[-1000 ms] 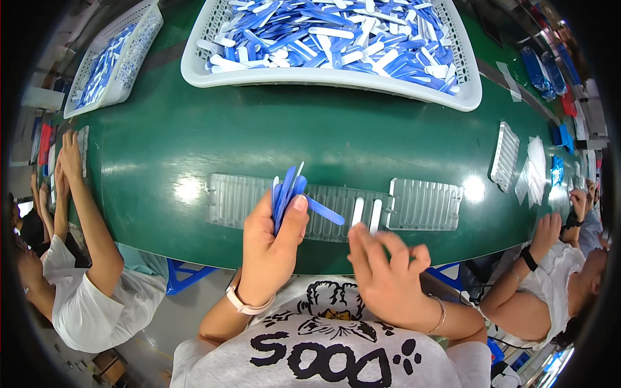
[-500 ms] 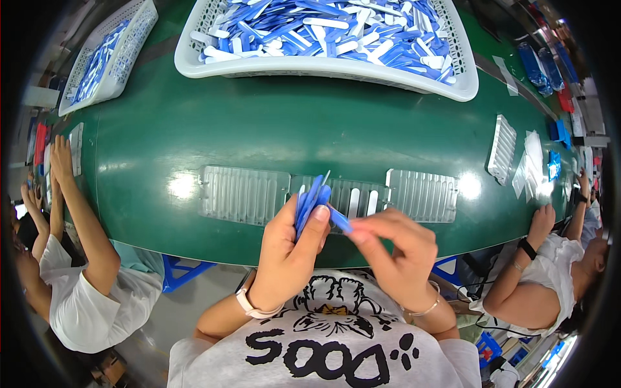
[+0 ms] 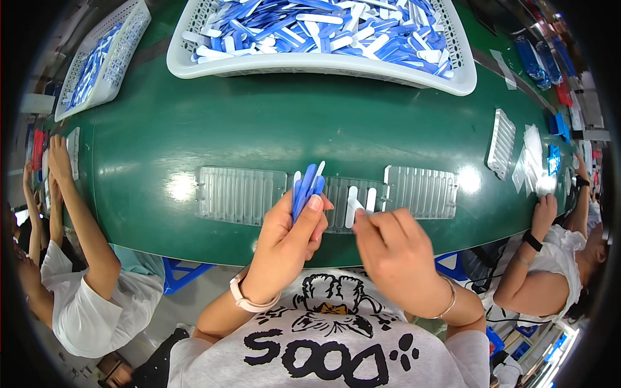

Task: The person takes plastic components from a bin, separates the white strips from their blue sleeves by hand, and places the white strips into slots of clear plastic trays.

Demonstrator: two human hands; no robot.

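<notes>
Slim blue-and-white sticks are gripped by the left hand. A flat white stick is pinched by the right hand over a clear ribbed tray.

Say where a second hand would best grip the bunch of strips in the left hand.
Probably the upper ends of the bunch of strips, pinched together from the far side: they stick up free and slightly fanned, while the left hand covers the lower part.

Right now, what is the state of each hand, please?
Left hand: closed, holding blue and white sticks.
Right hand: closed, fingertips pinching a white stick.
</notes>
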